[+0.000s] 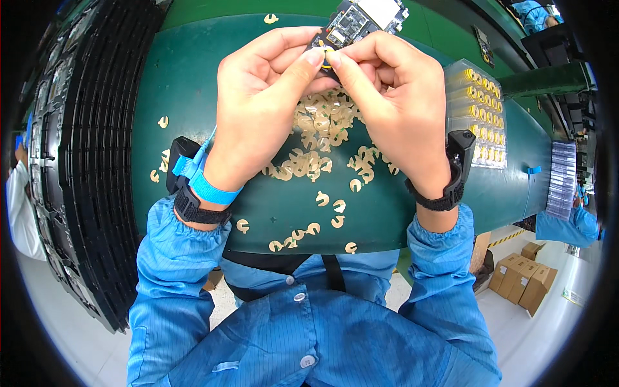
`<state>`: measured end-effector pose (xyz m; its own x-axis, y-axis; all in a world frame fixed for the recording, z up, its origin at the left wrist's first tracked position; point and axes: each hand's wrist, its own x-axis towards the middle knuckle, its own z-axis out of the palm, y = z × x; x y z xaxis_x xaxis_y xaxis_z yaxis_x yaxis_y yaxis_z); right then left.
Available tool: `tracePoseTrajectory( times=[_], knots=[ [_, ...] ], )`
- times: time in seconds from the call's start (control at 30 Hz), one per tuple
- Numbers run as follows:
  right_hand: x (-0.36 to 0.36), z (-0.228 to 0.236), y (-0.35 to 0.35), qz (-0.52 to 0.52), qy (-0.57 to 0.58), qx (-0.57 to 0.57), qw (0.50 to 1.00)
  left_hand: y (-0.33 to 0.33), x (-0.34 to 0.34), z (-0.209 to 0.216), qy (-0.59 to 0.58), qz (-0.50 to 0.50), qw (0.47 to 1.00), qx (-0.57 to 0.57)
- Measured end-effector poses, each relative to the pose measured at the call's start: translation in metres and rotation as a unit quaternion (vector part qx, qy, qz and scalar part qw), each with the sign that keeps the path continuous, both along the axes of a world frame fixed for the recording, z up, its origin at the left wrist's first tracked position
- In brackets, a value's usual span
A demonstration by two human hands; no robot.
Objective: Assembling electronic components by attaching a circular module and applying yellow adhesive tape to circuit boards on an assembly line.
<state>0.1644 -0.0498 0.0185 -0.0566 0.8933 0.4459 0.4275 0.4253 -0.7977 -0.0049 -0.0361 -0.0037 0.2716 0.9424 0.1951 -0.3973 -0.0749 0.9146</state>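
Note:
Both my hands meet at the far middle of the table around a circuit board (351, 24) with a large pale rectangular part on it. My left hand (261, 90) is closed on the board's near end, thumb on top. The thumb of my right hand (400, 97) presses beside it, with its other fingers curled. Between the thumb tips a small yellow-rimmed round part (329, 63) shows, mostly covered by them. Beneath the hands lies a heap of small cream C-shaped pieces (322, 119), several of them scattered toward the near edge.
A clear tray (459, 97) of yellow-rimmed round parts stands at right on the green table (380, 222). Tall stacked black trays (97, 148) line the left side. A green bar (548, 80) juts in at right. Cardboard boxes (522, 274) sit on the floor, lower right.

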Motion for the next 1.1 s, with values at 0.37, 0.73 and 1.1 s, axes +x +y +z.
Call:
tracePoseTrajectory(
  times=[0.37,0.73,1.1],
  knots=[
    [-0.0028,0.0045,0.0003,-0.023,-0.092,0.133,0.987,-0.0004,-0.0003,0.0006,-0.001,0.016,1.0,0.012],
    [-0.0028,-0.0021,0.0019,-0.019,0.048,0.063,0.997,0.0009,0.002,0.002,-0.012,0.034,0.999,0.025],
    [-0.006,0.0004,-0.0018,-0.03,0.004,0.094,0.995,-0.0013,0.0,0.0011,-0.008,0.038,0.999,0.024]
  ],
)
